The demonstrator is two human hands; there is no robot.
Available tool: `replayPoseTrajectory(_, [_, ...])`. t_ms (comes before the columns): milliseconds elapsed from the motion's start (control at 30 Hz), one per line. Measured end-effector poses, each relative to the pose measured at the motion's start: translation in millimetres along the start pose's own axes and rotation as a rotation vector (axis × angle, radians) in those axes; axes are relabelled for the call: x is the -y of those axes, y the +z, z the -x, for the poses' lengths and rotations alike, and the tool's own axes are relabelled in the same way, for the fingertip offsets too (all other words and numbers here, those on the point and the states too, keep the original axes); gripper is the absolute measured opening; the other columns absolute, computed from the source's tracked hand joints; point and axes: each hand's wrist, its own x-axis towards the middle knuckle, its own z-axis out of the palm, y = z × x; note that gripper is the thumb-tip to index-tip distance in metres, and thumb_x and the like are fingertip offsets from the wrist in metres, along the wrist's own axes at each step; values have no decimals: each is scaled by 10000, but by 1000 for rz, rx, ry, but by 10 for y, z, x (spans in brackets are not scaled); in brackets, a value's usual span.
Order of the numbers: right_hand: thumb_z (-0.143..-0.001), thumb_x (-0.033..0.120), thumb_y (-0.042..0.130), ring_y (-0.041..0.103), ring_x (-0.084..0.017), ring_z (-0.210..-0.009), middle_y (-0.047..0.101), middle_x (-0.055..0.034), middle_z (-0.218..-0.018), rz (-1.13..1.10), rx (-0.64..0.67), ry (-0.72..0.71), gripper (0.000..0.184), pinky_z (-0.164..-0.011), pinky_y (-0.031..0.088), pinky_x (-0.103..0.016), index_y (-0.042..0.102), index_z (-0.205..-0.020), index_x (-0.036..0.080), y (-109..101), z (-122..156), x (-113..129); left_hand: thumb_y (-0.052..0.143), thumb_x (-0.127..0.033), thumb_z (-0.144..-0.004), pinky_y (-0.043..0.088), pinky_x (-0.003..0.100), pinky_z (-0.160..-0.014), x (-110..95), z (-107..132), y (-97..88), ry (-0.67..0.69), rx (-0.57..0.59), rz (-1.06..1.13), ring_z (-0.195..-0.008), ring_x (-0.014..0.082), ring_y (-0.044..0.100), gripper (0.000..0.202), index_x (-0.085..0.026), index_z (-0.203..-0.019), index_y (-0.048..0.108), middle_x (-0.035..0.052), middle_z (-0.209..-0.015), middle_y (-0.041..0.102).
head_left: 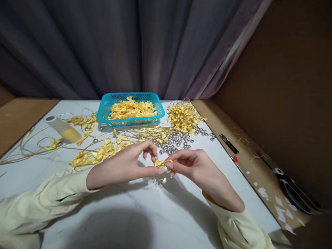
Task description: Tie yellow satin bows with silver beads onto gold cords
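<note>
1. Small yellow satin ribbon bow: partly covered by fingertips of left hand and right hand; centre detail too small to read.
2. Clear, shiny object below the hands: blurred, unidentifiable.
3. Long cream fabric sleeves: cut off by picture edges.
4. Teal perforated plastic basket: floor largely hidden under heaped yellow bows.
5. Small silver metallic beads: individual detail too small to tell.
6. Black-handled scissors: blades indistinct in shadow.
7. Dark grey pleated curtain: cut off by top edge.
</note>
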Motion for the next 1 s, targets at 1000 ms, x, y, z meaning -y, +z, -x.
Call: replayPoseTrajectory(1000, [-738,234,677,565,-139,-661,634,-19,-741,165,-172,-138,92,-604,433,-268,641,-788,166,42,-44,-29,458,-335,-889,326,212,-571,28,-46,73,-75,67,22,-620,105,439,241,-173,-770,592,-45,-670,519])
